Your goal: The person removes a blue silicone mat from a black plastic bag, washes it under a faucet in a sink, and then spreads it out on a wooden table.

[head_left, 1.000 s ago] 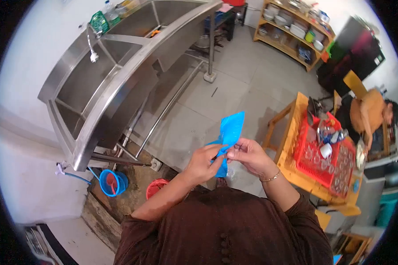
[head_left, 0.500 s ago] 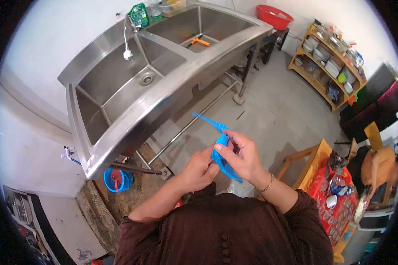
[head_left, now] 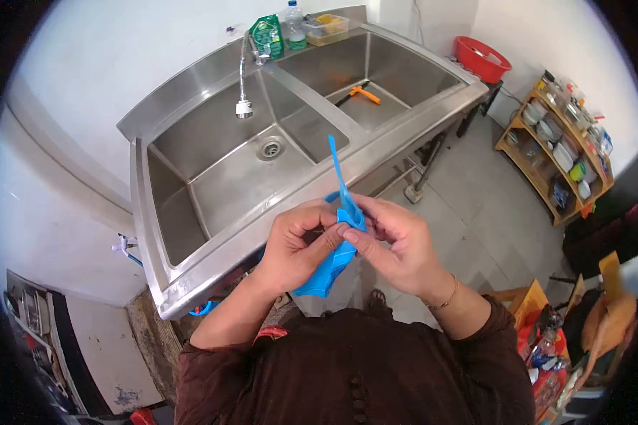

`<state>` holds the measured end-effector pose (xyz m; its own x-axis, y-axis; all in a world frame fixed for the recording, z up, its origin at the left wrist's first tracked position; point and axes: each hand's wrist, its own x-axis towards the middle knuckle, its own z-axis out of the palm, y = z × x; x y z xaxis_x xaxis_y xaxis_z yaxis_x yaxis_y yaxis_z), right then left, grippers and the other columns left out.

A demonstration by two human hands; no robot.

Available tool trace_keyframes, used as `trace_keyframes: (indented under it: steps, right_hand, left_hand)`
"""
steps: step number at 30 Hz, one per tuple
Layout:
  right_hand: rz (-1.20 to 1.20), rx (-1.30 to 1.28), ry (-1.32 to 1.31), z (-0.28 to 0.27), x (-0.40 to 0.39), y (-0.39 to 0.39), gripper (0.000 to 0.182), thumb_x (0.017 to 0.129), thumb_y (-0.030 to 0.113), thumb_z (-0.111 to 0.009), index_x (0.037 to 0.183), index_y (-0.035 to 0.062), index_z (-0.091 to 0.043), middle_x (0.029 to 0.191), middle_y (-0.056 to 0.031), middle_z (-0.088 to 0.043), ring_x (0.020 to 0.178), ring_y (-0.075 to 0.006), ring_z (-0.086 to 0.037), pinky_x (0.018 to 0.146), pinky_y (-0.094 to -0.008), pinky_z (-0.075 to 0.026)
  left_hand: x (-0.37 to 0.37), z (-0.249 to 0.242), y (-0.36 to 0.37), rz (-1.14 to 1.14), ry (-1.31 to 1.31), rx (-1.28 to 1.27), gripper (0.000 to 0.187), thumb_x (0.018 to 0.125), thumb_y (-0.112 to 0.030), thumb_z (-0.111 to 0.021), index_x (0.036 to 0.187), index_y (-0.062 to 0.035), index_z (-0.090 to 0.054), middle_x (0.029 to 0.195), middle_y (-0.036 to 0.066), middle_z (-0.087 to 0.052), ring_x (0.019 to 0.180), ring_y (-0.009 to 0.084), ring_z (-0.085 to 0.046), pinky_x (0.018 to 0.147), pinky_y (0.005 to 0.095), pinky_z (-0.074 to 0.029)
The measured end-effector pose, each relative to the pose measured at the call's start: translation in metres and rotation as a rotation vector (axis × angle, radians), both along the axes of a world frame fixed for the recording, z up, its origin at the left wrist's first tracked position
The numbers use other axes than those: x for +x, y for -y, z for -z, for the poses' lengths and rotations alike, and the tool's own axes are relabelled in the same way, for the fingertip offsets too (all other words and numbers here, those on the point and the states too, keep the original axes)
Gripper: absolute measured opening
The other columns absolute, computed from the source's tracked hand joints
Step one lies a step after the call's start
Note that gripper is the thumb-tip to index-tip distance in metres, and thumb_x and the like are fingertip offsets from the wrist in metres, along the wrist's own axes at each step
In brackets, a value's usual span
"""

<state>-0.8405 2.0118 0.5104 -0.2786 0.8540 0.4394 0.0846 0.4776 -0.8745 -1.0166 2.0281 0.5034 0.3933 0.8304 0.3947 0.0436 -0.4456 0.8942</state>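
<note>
In front of my chest, a blue plastic packet (head_left: 324,275) with thin white lines is pinched between both hands. From its top a narrow blue strip sticks up over the sink's front edge. My left hand (head_left: 295,241) grips the packet's left side, thumb pressed on its upper part. My right hand (head_left: 402,244) is closed on the upper right side, its thumb tip meeting the left one. Fingers behind the packet are partly hidden. Just beyond my hands is a steel double sink (head_left: 223,248).
A faucet (head_left: 243,106) hangs over the left basin, and an orange-handled tool (head_left: 365,94) lies in the right one. A red tub (head_left: 480,60) and a wooden shelf of dishes (head_left: 556,152) stand right. At lower right, a person (head_left: 602,319) is beside a cluttered table.
My view has shifted closer to the sink. Both hands now meet at the packet's top, where the right hand held it earlier; its strip has swung from pointing left to upright.
</note>
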Motion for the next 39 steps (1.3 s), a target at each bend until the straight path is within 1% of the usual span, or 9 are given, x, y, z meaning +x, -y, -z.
trace_keyframes:
  steps: [8, 14, 17, 19, 22, 26, 32, 34, 39]
  right_hand:
    - [-0.448, -0.382, -0.326, -0.013, 0.013, -0.081, 0.020, 0.085, 0.000, -0.053, 0.104, -0.0046, -0.055, 0.093, -0.0042, -0.056, 0.081, -0.0108, -0.055, 0.069, -0.0214, -0.045]
    - [-0.435, -0.034, -0.014, -0.019, 0.035, -0.148, 0.033, 0.087, 0.018, -0.054, 0.112, -0.0037, -0.051, 0.106, -0.0057, -0.050, 0.092, -0.0143, -0.052, 0.082, -0.0278, -0.041]
    - [-0.140, 0.018, 0.055, -0.006, 0.048, -0.192, 0.040, 0.087, 0.025, -0.055, 0.115, -0.0022, -0.049, 0.109, -0.0070, -0.052, 0.094, -0.0160, -0.053, 0.085, -0.0314, -0.041]
    - [-0.595, -0.674, -0.458, -0.009, 0.050, -0.215, 0.036, 0.086, 0.021, -0.056, 0.116, -0.0003, -0.050, 0.116, -0.0100, -0.051, 0.099, -0.0170, -0.052, 0.086, -0.0315, -0.041]
    - [-0.793, -0.706, -0.471, -0.002, 0.042, -0.224, 0.033, 0.086, 0.017, -0.056, 0.114, 0.0005, -0.052, 0.116, -0.0099, -0.053, 0.099, -0.0152, -0.053, 0.085, -0.0302, -0.043]
    - [-0.741, -0.482, -0.254, -0.017, 0.017, -0.234, 0.024, 0.086, 0.014, -0.057, 0.105, -0.0001, -0.058, 0.101, -0.0060, -0.061, 0.088, -0.0119, -0.056, 0.078, -0.0272, -0.046]
    - [-0.545, -0.251, -0.228, -0.042, -0.038, -0.242, 0.017, 0.083, 0.017, -0.061, 0.083, -0.0005, -0.065, 0.073, -0.0002, -0.062, 0.067, -0.0049, -0.053, 0.059, -0.0210, -0.043]
    - [-0.388, 0.111, -0.072, -0.047, -0.057, -0.244, 0.021, 0.082, 0.017, -0.062, 0.070, -0.0005, -0.058, 0.058, 0.0000, -0.050, 0.057, -0.0042, -0.041, 0.050, -0.0227, -0.036]
    - [-0.245, 0.354, -0.054, -0.060, -0.115, -0.260, 0.035, 0.082, 0.016, -0.062, 0.059, 0.0014, -0.039, 0.053, -0.0033, -0.030, 0.053, -0.0083, -0.026, 0.046, -0.0273, -0.027]
  left_hand:
    - [0.017, -0.024, -0.034, -0.001, 0.347, -0.339, 0.010, 0.086, -0.012, -0.057, 0.082, -0.0030, -0.056, 0.080, 0.003, -0.059, 0.073, 0.0067, -0.051, 0.065, 0.0223, -0.042]
    - [0.021, -0.060, -0.075, -0.159, 0.692, -0.277, 0.014, 0.089, -0.020, -0.049, 0.091, -0.0067, -0.052, 0.082, 0.002, -0.055, 0.074, 0.0093, -0.052, 0.069, 0.0236, -0.044]
    - [0.015, -0.090, -0.087, -0.156, 0.783, -0.144, 0.029, 0.089, -0.026, -0.046, 0.101, -0.0002, -0.050, 0.087, 0.005, -0.056, 0.079, 0.0130, -0.054, 0.074, 0.0284, -0.046]
    - [0.017, -0.104, -0.093, -0.189, 0.838, -0.106, 0.029, 0.090, -0.026, -0.044, 0.102, 0.0003, -0.050, 0.088, 0.006, -0.056, 0.080, 0.0142, -0.055, 0.075, 0.0298, -0.047]
    - [-0.001, -0.110, -0.112, -0.156, 0.910, -0.071, 0.027, 0.091, -0.024, -0.041, 0.101, 0.0000, -0.050, 0.091, 0.007, -0.057, 0.083, 0.0164, -0.055, 0.077, 0.0319, -0.047]
    - [-0.034, -0.106, -0.136, -0.530, 0.884, 0.026, 0.025, 0.091, -0.025, -0.043, 0.096, -0.0026, -0.051, 0.089, 0.007, -0.056, 0.082, 0.0153, -0.055, 0.076, 0.0325, -0.048]
    - [-0.110, -0.056, -0.168, -1.008, 0.596, 0.081, 0.030, 0.088, -0.025, -0.051, 0.100, 0.0015, -0.049, 0.093, 0.010, -0.055, 0.087, 0.0183, -0.054, 0.077, 0.0316, -0.045]
    - [-0.116, -0.040, -0.174, -1.499, -0.035, 0.170, 0.040, 0.081, -0.026, -0.061, 0.102, 0.0050, -0.048, 0.099, 0.013, -0.052, 0.093, 0.0216, -0.051, 0.079, 0.0329, -0.042]
    - [-0.110, -0.036, -0.155, -1.349, -0.275, 0.238, 0.041, 0.078, -0.029, -0.064, 0.102, 0.0014, -0.051, 0.103, 0.015, -0.049, 0.092, 0.0251, -0.049, 0.077, 0.0343, -0.041]
